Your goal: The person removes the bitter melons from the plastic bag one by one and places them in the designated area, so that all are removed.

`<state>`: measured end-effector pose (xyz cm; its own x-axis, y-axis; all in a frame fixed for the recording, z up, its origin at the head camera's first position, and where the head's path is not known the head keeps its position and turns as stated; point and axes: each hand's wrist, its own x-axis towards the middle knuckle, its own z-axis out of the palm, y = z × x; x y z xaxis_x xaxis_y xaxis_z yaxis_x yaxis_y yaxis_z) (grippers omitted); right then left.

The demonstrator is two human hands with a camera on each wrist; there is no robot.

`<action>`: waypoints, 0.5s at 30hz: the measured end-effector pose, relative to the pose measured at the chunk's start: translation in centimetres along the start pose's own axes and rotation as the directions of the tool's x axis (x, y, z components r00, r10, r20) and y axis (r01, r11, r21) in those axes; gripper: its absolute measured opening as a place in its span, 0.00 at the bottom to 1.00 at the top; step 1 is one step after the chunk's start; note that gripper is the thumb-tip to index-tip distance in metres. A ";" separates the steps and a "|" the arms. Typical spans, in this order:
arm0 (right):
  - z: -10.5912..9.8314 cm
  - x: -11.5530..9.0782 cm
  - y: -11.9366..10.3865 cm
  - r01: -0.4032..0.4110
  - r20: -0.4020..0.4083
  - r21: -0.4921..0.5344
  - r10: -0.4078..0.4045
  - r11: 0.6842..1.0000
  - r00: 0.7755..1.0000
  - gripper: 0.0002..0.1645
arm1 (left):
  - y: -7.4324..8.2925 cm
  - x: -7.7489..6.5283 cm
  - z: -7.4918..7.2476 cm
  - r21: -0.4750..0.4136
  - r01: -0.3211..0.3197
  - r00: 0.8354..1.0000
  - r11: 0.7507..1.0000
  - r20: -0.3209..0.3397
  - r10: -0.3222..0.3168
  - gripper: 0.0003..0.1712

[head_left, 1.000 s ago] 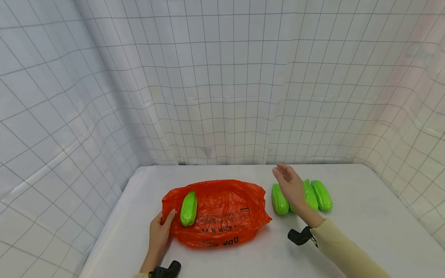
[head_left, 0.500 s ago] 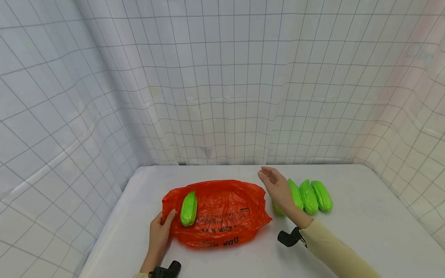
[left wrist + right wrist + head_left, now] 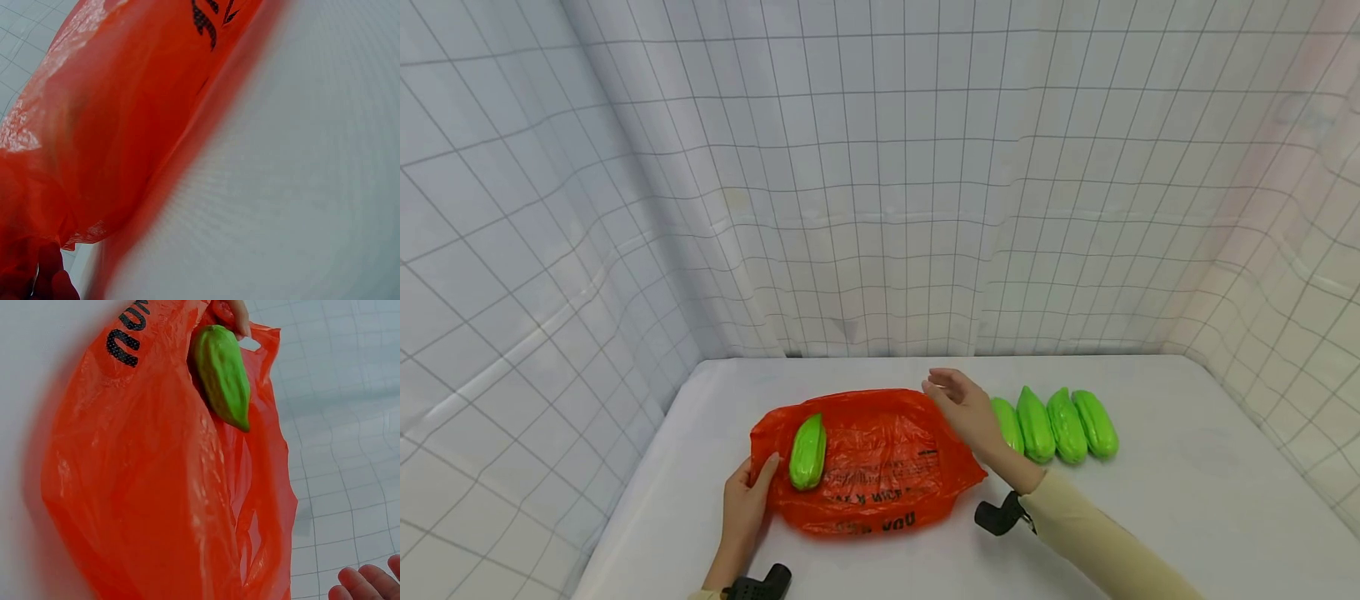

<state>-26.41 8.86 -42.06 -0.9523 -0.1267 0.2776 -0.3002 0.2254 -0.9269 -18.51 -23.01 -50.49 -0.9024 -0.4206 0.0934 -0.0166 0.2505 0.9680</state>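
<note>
A red plastic bag (image 3: 887, 442) with black print lies on the white table, its mouth spread. My left hand (image 3: 747, 500) pinches the bag's left edge between thumb and fingers; in the left wrist view only dark fingertips (image 3: 55, 278) show at the bag. One green, ridged, pointed vegetable (image 3: 808, 452), like a bitter melon, rests at the bag's left end, beside that hand. Above the bag's right end is my right hand (image 3: 973, 417), fingers loosely bent and holding nothing. The right wrist view catches its fingertips (image 3: 369, 584) at the lower right corner, apart from the bag.
Several more green vegetables (image 3: 1066, 425) lie side by side on the table (image 3: 1180, 483), right of the bag. The leftmost is partly hidden behind my right hand and wrist. White gridded curtains (image 3: 880, 208) enclose the table at the back and sides.
My right hand has moved left, from above the green vegetables to over the bag's right end, uncovering most of them. The left hand and the bag stay in place.
</note>
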 end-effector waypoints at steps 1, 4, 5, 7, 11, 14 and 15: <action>0.2 0.0 0.0 0.007 0.005 0.003 -0.007 1.000 1.000 0.26 | 0.0 0.0 0.0 -0.002 0.002 1.000 1.000 0.004 -0.002 0.24; 1.0 0.1 -0.2 0.023 0.019 0.009 -0.023 1.000 1.000 0.26 | 0.1 0.0 0.0 -0.008 0.005 1.000 1.000 0.011 -0.005 0.25; 1.2 0.1 -0.2 0.027 0.023 0.008 -0.027 1.000 0.999 0.27 | 0.1 0.0 0.0 -0.009 0.006 1.000 1.000 0.011 -0.006 0.25; 1.6 0.2 -0.2 0.032 0.033 0.004 -0.032 0.999 0.999 0.26 | 0.1 0.0 -0.1 -0.008 0.007 1.000 1.000 0.010 -0.007 0.24; 2.4 0.3 -0.3 0.036 0.056 -0.003 -0.035 0.999 0.998 0.25 | 0.1 0.0 -0.1 -0.004 0.010 1.000 1.000 0.008 -0.010 0.24; 3.0 0.4 -0.3 0.036 0.078 0.003 -0.036 0.999 0.996 0.24 | 0.1 0.0 0.0 0.002 0.011 1.000 1.000 0.010 -0.011 0.25; 3.2 0.4 -0.2 0.036 0.084 0.004 -0.036 0.999 0.996 0.24 | 0.1 0.0 0.0 0.002 0.013 1.000 1.000 0.010 -0.013 0.25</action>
<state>-26.51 5.67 -42.54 -0.9329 -0.2157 0.2883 -0.3337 0.2170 -0.9173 -18.50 -23.00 -50.36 -0.9066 -0.4147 0.0788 -0.0288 0.2469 0.9686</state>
